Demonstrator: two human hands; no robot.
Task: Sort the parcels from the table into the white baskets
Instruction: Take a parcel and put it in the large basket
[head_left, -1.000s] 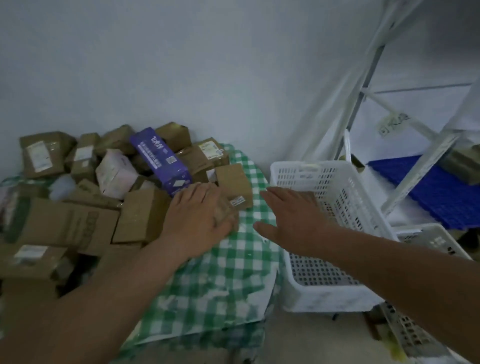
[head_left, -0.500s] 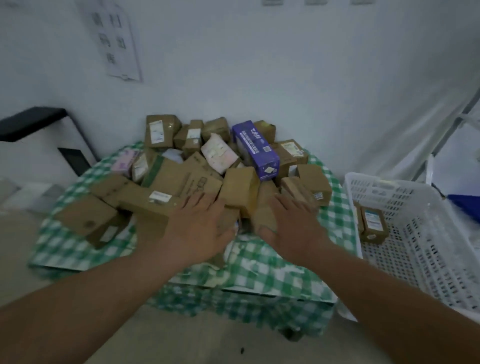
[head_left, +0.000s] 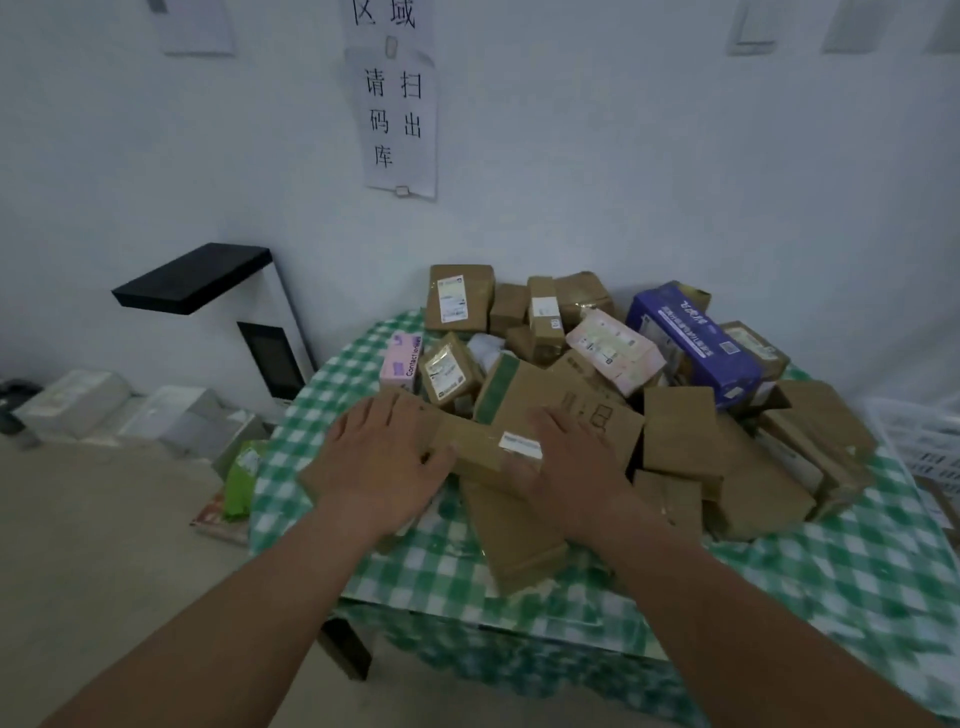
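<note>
At six o'clock of the heap, on the checked table (head_left: 779, 587): long brown parcel (head_left: 483, 448) with a white label, lying flat across other cartons. Left hand (head_left: 382, 460) spread flat over its nine o'clock end, right hand (head_left: 569, 462) spread over its three o'clock end, fingers open, nothing gripped yet. Best to curl fingers under both ends, lift level clear of neighbours, then swing to three o'clock toward the white basket (head_left: 930, 441), barely visible at the frame edge.

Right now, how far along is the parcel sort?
Done: nothing provable; the white basket shows only its rim. In hand: left hand and right hand flank a long cardboard parcel, grip unclear. Left: most of the pile, including the purple box.
</note>
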